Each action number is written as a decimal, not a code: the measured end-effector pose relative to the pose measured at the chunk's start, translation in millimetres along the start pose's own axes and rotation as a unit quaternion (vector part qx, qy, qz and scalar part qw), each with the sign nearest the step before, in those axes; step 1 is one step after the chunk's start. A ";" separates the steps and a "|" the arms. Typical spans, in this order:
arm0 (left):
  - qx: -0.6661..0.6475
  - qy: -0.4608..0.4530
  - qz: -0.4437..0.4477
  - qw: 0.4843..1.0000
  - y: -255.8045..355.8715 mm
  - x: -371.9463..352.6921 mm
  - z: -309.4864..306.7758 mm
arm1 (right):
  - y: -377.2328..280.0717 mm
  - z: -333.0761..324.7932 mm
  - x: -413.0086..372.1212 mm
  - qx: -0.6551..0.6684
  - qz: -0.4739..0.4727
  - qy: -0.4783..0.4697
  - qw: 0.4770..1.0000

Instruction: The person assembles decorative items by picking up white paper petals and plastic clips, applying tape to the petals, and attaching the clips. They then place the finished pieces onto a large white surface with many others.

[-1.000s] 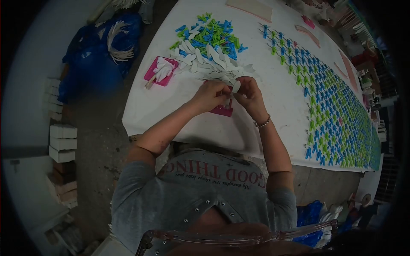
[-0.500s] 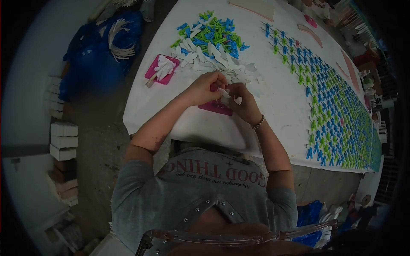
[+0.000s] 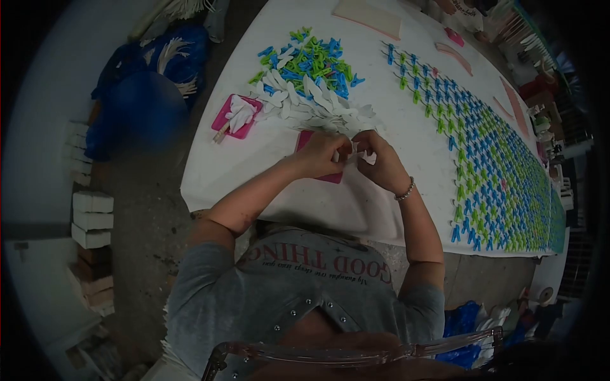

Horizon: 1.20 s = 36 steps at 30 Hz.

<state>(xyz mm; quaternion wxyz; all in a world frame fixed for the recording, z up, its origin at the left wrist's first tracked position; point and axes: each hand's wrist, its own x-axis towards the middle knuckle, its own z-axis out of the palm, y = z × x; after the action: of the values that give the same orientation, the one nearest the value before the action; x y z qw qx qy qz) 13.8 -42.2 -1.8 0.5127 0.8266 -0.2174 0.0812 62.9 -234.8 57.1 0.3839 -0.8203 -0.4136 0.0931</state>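
Over a pink tray [image 3: 330,177] at the table's near side, my left hand [image 3: 323,154] is closed with its fingertips pinched at a small white piece [image 3: 356,148]. My right hand [image 3: 380,166] faces it, fingers curled round another part of white material [image 3: 368,157]. Whether this is one piece or two cannot be made out. Just beyond the hands lies a heap of white leaf-shaped pieces [image 3: 305,105]. Behind that heap is a pile of green and blue clips [image 3: 311,60]. A second pink tray [image 3: 221,120] to the left holds crumpled white material and a brush-like stick.
Rows of blue and green clips [image 3: 489,159] cover the right side of the white table [image 3: 286,206]. Flat pinkish strips [image 3: 368,19] lie at the far edge. Another person [image 3: 469,14] is partly visible beyond. Blue bags [image 3: 143,108] and stacked white blocks [image 3: 93,211] stand left.
My right hand has moved right and slightly down, and my left hand has shifted a little down and right. More of the near pink tray's left side now shows.
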 end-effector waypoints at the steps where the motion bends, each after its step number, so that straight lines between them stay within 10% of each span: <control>1: 0.012 -0.002 0.000 1.000 -0.1 2.4 0.4 | 0.0 -4.8 4.8 0.037 -0.001 -0.001 0.999; 16: -0.189 0.099 -0.148 0.966 -24.4 -34.7 -34.0 | 157.0 8.2 163.7 -0.353 0.093 0.145 0.920; 22: -0.341 0.087 -0.167 0.921 -15.8 -30.4 -51.4 | 115.4 -15.0 123.5 -0.268 0.102 0.113 0.951; 25: -0.398 0.096 -0.156 0.899 -12.8 -24.1 -50.2 | 60.1 -20.4 77.9 0.000 0.060 0.152 0.987; 29: -0.392 0.082 -0.140 0.906 2.3 -19.3 -47.9 | 10.5 -3.3 17.0 0.276 -0.019 0.146 0.950; 36: -0.336 0.034 -0.146 0.930 20.3 -21.1 -44.2 | -12.9 20.7 -17.9 0.358 -0.024 0.160 0.920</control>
<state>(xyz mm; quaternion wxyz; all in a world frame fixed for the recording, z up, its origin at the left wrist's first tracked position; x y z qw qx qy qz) -10.1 -5.1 27.6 0.7738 0.6253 -0.0911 -0.0441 33.9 -232.0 49.1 0.7151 -0.6218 -0.3052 0.0935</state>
